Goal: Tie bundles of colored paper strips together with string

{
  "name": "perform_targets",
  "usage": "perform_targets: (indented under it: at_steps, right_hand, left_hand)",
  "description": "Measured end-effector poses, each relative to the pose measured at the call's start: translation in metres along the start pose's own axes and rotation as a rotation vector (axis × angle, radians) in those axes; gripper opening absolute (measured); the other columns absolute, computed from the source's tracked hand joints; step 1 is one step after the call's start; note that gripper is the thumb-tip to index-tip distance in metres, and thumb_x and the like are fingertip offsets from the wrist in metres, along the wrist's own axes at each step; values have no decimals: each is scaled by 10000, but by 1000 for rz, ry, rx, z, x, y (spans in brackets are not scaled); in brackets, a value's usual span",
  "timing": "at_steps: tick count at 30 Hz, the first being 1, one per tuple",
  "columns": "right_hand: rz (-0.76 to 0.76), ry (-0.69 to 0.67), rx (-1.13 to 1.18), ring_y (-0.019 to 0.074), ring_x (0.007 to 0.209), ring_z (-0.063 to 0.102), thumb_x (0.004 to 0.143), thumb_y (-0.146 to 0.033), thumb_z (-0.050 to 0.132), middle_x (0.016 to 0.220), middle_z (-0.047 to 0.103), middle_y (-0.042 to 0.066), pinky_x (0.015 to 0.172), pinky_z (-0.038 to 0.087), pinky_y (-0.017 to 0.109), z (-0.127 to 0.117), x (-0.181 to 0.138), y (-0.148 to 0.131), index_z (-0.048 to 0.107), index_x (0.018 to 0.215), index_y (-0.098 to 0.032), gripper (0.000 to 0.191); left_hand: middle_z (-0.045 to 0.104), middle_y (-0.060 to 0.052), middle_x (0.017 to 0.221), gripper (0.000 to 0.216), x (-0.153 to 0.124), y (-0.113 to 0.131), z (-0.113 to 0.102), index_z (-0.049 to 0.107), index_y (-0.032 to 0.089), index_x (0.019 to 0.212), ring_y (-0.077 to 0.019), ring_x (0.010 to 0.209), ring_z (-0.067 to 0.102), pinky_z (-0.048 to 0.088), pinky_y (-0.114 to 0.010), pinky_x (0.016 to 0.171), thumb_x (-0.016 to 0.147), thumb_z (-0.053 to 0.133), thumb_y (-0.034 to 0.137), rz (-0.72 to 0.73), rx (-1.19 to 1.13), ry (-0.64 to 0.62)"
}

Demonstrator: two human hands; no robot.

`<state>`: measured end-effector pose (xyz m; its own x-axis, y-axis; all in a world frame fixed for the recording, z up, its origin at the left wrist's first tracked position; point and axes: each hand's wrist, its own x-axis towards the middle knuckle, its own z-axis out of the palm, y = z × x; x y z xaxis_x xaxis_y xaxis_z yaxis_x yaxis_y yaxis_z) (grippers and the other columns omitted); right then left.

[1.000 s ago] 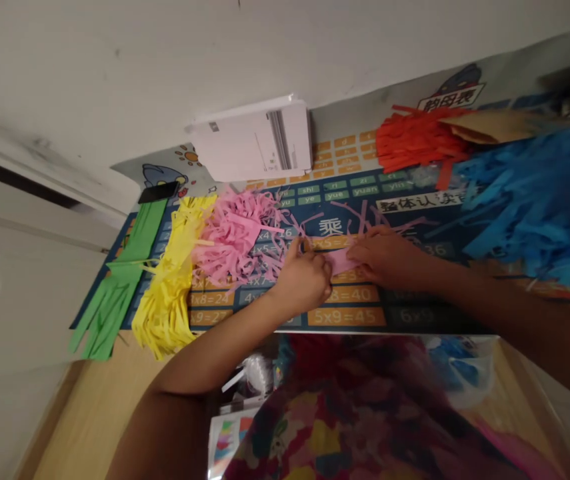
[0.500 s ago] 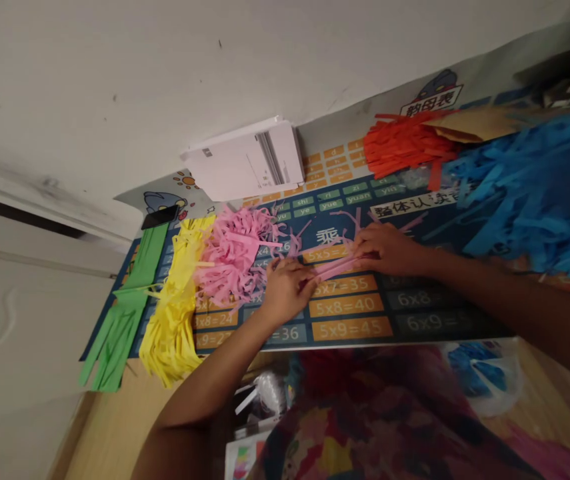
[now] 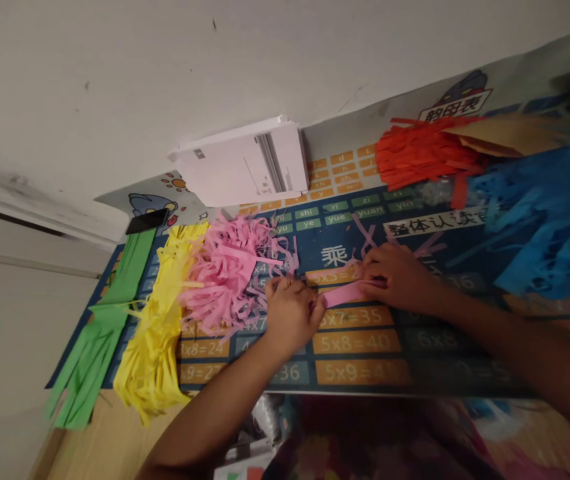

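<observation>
My left hand (image 3: 291,312) and my right hand (image 3: 395,276) each pinch one end of a bundle of pink paper strips (image 3: 347,292), stretched between them over a printed multiplication-table mat (image 3: 359,347). Both hands rest on the mat with fingers curled closed. Just left of my left hand lies a pile of pink paper strips (image 3: 227,270). A few loose pink strips (image 3: 365,237) lie above my right hand.
Further left are a yellow strip pile (image 3: 162,327) and green strips (image 3: 99,333). Orange strips (image 3: 425,159) and a large blue strip pile (image 3: 549,220) lie at the right. A white paper stack (image 3: 245,163) leans at the wall, with a dark phone (image 3: 147,220) nearby.
The view has shifted, so everything sits lower in the frame. My two hands have stayed close together, still holding the pink strips between them.
</observation>
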<state>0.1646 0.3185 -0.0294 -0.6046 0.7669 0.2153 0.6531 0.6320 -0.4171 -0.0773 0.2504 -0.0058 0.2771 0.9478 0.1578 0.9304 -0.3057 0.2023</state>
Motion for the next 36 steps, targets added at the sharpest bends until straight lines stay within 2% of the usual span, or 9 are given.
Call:
perform_targets:
  at_steps: [8, 11, 13, 15, 17, 19, 24, 29, 36]
  right_hand:
    - [11, -7, 9, 223, 864, 540, 819, -335, 643, 879, 657, 37, 755, 311, 361, -1, 1, -1, 618, 640, -204, 222]
    - [12, 24, -64, 242, 851, 557, 799, -320, 639, 879, 667, 52, 744, 323, 375, -3, -2, -5, 641, 732, -209, 129]
    - [-42, 93, -134, 275, 887, 576, 802, -307, 634, 952, 691, 76, 783, 341, 418, -4, -6, -9, 667, 834, -216, 102]
    - [-189, 166, -190, 305, 955, 590, 829, -253, 612, 1021, 716, 67, 866, 332, 489, -5, -10, -12, 683, 871, -254, 82]
    - [-360, 183, -208, 307, 980, 601, 838, -207, 600, 1000, 736, 39, 932, 303, 535, -5, -11, -15, 690, 858, -295, 127]
    - [-461, 138, -227, 284, 937, 610, 840, -209, 608, 916, 735, 39, 947, 309, 530, -5, -10, -20, 689, 842, -293, 117]
    - [-557, -1, -363, 227, 868, 565, 875, -159, 555, 758, 669, 37, 912, 324, 448, -10, 1, -30, 670, 759, -211, 171]
    - [-442, -1, -369, 219, 849, 535, 903, -202, 501, 760, 677, 46, 882, 273, 437, -16, 10, -34, 640, 730, -194, 222]
    - [-497, 7, -426, 205, 759, 526, 833, -202, 539, 792, 685, 75, 786, 253, 389, -10, 13, -45, 656, 787, -155, 134]
  left_hand:
    - [652, -38, 731, 323, 2, -1, 3, 637, 194, 644, -220, 818, 553, 338, -442, 881, 916, 564, 351, -9, -4, -4]
    - [674, -56, 842, 195, -1, -1, 4, 683, 199, 794, -241, 900, 558, 355, -447, 891, 898, 605, 344, -16, 34, 45]
    - [687, -61, 976, 141, -6, -1, 4, 696, 228, 979, -245, 1008, 549, 347, -455, 942, 913, 607, 315, 84, 72, 90]
    - [692, -43, 1051, 173, -10, -2, 1, 680, 267, 1081, -235, 1103, 528, 314, -472, 1003, 952, 566, 267, 270, 137, 79]
    - [703, -33, 1026, 196, -13, 0, -4, 680, 258, 1083, -231, 1139, 518, 277, -499, 1049, 976, 519, 226, 417, 208, 22]
    - [702, -51, 967, 205, -13, 4, -11, 688, 208, 1051, -251, 1138, 516, 249, -530, 1087, 976, 505, 261, 458, 246, -19]
    - [692, -98, 880, 280, -4, 19, -20, 708, 153, 925, -293, 1024, 532, 238, -585, 1102, 911, 537, 375, 396, 249, -60]
    - [709, -99, 914, 183, 3, 18, -15, 703, 168, 901, -292, 997, 546, 248, -612, 1073, 870, 573, 293, 338, 250, -29]
    - [730, -104, 951, 136, 0, 11, -17, 697, 168, 906, -294, 980, 586, 234, -635, 1073, 831, 607, 237, 330, 256, -13]
